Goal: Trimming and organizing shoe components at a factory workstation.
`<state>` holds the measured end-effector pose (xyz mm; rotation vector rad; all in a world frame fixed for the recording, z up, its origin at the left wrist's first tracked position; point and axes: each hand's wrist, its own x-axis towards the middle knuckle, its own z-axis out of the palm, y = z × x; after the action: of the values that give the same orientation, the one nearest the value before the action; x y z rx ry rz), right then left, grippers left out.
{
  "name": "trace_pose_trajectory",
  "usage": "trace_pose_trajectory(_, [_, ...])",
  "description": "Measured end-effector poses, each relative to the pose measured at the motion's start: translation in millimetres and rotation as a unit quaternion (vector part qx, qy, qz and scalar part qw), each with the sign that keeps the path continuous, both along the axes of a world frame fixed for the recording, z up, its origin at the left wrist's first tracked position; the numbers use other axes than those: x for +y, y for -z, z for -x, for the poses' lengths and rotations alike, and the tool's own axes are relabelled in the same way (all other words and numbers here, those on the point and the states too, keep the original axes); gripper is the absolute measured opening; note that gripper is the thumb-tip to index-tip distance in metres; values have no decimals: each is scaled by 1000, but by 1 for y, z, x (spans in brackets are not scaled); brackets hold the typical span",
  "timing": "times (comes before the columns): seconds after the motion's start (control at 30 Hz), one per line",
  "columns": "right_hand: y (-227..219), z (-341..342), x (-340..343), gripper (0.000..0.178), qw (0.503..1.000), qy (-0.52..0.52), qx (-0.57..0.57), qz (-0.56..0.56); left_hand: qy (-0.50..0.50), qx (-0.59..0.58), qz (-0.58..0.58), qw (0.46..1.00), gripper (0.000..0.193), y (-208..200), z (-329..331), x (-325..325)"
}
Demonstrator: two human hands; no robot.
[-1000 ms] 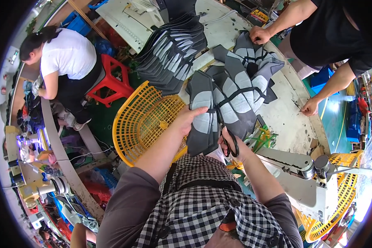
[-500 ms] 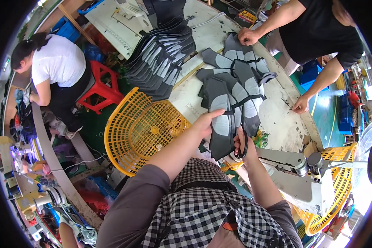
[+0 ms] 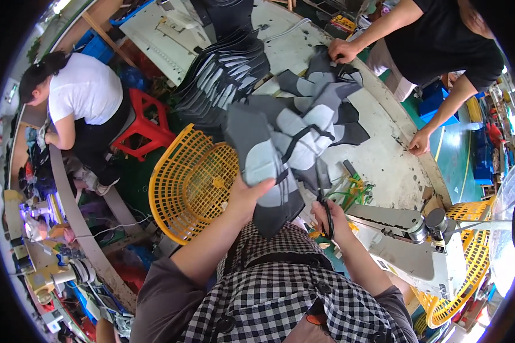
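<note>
My left hand (image 3: 247,198) is closed on a dark grey fabric piece (image 3: 256,157) with a light grey patch, gripping its left edge with the thumb on top. More pieces of the same kind (image 3: 320,111) lie against it and trail away over the table; narrow black bands cross them. Black-handled scissors (image 3: 327,216) are in my right hand (image 3: 336,222), their blades pointing away from me beside the held piece. I cannot tell whether the blades touch fabric. At the far end of the pieces, a co-worker's hand (image 3: 343,51) rests on one.
Left of the pieces stands a fanned stack of similar grey pieces (image 3: 229,71). A yellow basket (image 3: 159,188) sits by my left forearm. To my right are a sewing machine (image 3: 392,226), green strings (image 3: 355,188) and another yellow basket (image 3: 478,251). Another person sits near a red stool (image 3: 154,126).
My left hand has moved left and toward me, drawing the near pieces along and lifting them. My right hand with the scissors has come slightly nearer me, apart from the left.
</note>
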<state>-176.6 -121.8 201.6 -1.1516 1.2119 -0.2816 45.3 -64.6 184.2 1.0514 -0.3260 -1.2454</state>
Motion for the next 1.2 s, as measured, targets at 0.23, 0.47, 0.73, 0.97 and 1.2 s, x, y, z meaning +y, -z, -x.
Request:
trace_pose_trajectory(0.23, [30,-38,6,50,967,-194,75,-147,-170,-5,-97,981,45,44,-1,64])
trace_pose_trajectory(0.47, [58,-55,-6,62,913,-336,80,-217,-220,102,-80,967,53,79,-2,88])
trace_pose_trajectory(0.73, [63,-95,2,68,925,-319,150,-140,-213,109,-63,969,63,85,-7,93])
trace_pose_trajectory(0.97, [52,-52,-7,54,947,-249,170,114,-200,178,9,963,66,77,-10,88])
trace_pose_trajectory(1.2, [47,-51,-42,74,914,-206,321,141,-163,347,67,921,52,88,18,8])
